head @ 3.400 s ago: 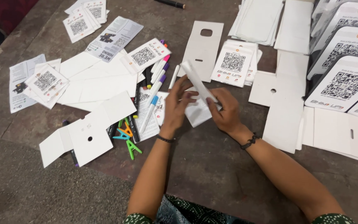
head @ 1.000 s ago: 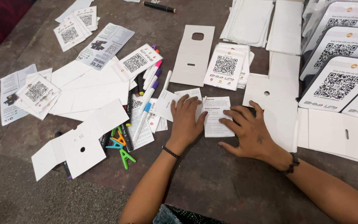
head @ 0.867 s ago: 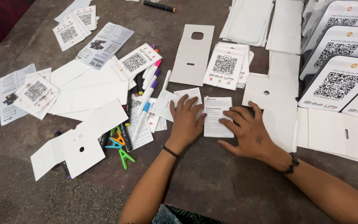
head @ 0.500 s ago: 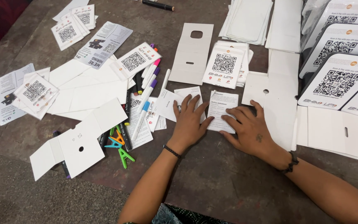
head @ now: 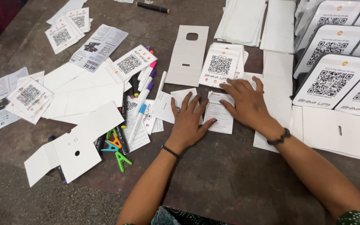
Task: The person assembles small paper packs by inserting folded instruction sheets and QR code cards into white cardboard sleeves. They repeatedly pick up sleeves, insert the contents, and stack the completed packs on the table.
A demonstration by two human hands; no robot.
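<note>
White paper covers much of the dark table [head: 230, 183]. Both hands lie flat with fingers spread, clasping nothing. The left hand [head: 187, 123] presses palm-down on a small folded slip [head: 185, 96], its thumb touching the left edge of a printed leaflet [head: 218, 114] that lies just beside it. The right hand [head: 246, 102] rests on that leaflet's upper right corner, fingertips reaching toward a stack of code cards [head: 221, 66] directly above. A thin dark band circles each wrist. Left of the left hand lies a row of marker pens [head: 144, 93] with pink, purple and blue caps, and below them sit green and orange plastic clips [head: 117, 152]. A flat white cardboard cutout [head: 72, 148] with 1 small hole lies at lower left. A tall cardboard blank [head: 187, 56] with a rounded window lies above the hands. Larger code boards [head: 334, 81] overlap along the right edge, near the right forearm.
</note>
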